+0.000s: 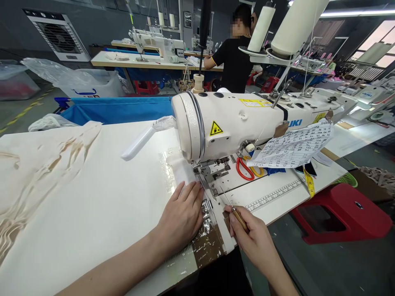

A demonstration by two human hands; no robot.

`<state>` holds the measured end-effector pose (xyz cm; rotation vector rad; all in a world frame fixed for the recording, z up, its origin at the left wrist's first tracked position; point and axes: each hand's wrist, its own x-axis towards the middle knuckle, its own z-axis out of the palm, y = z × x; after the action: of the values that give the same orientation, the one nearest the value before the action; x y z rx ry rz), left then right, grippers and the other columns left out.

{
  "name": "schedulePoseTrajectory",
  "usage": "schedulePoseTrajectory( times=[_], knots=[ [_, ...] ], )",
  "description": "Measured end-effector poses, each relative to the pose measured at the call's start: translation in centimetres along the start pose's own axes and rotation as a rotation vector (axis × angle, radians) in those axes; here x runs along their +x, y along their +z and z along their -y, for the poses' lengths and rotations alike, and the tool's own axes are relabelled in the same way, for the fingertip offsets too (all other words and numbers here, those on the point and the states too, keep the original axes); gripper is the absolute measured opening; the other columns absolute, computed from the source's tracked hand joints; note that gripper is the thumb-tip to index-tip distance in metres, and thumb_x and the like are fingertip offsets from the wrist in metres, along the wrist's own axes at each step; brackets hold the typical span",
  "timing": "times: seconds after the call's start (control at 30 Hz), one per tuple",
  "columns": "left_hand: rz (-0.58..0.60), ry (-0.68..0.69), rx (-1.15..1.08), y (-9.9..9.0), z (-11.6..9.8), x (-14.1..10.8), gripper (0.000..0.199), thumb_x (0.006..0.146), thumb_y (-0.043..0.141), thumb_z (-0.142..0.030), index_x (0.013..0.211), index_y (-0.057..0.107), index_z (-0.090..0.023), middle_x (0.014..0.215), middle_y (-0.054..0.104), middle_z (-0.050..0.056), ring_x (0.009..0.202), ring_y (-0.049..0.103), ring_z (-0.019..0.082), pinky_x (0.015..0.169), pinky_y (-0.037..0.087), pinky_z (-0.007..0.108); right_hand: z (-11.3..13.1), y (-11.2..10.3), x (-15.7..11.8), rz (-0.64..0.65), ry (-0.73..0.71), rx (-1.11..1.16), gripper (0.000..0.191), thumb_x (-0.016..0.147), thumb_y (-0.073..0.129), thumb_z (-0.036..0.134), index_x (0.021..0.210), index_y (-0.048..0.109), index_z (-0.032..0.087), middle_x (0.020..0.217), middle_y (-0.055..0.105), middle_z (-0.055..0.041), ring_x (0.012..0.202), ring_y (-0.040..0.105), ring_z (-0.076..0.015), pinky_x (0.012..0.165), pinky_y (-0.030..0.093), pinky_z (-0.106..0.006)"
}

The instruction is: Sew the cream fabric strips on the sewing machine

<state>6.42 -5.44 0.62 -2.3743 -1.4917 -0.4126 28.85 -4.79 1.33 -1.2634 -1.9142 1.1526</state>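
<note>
My left hand (183, 211) lies with its fingers extended on a white piece of fabric (182, 166), just in front of the needle area of a white sewing machine (228, 119). A narrow white strip (222, 224) runs from the machine bed toward the table's front edge, between my hands. In my right hand (254, 236) is an awl (240, 218) with a wooden handle, its thin metal shaft pointing up and left toward the machine bed. My right fingers are wrapped round the handle. The fabric's edge under my left fingers is hidden.
Red-handled scissors (245, 169) lie beneath the machine arm, near a hanging written sheet (293, 144). A yellow tape measure (309, 183) hangs at the right. Cream fabric (46, 172) spreads over the table's left. A red stool (345, 213) stands right; a person (236, 57) works behind.
</note>
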Motion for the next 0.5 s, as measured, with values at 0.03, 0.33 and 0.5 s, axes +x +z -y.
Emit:
schedulePoseTrajectory(
  times=[0.03,0.33,0.5],
  knots=[
    [0.004,0.001,-0.001,-0.01,-0.01,0.01,0.045,0.097,0.033,-0.022,0.129,0.058,-0.005,0.132,0.061,0.017,0.125,0.053,0.03,0.111,0.034,0.047,0.0,0.01,0.02,-0.002,-0.004,-0.005,0.032,0.104,0.042,0.039,0.116,0.062,0.018,0.066,0.057,0.0024,0.058,0.053,-0.0157,0.057,0.043,-0.024],
    [0.014,-0.006,-0.03,0.25,0.2,0.1,0.045,0.097,0.034,-0.023,0.131,0.056,-0.004,0.133,0.06,0.018,0.127,0.052,0.03,0.112,0.033,0.048,-0.05,0.39,-0.34,-0.112,0.037,0.07,0.036,0.101,0.049,0.047,0.118,0.066,0.021,0.069,0.059,0.0007,0.059,0.054,-0.0168,0.055,0.046,-0.023],
    [0.001,-0.016,-0.019,0.69,0.52,0.3,0.045,0.098,0.033,-0.025,0.13,0.057,-0.003,0.133,0.06,0.018,0.127,0.052,0.031,0.112,0.034,0.049,0.16,0.62,-0.55,-0.173,0.013,0.109,0.039,0.1,0.052,0.046,0.13,0.058,0.022,0.07,0.053,0.0025,0.058,0.052,-0.0148,0.052,0.047,-0.021]
  ],
)
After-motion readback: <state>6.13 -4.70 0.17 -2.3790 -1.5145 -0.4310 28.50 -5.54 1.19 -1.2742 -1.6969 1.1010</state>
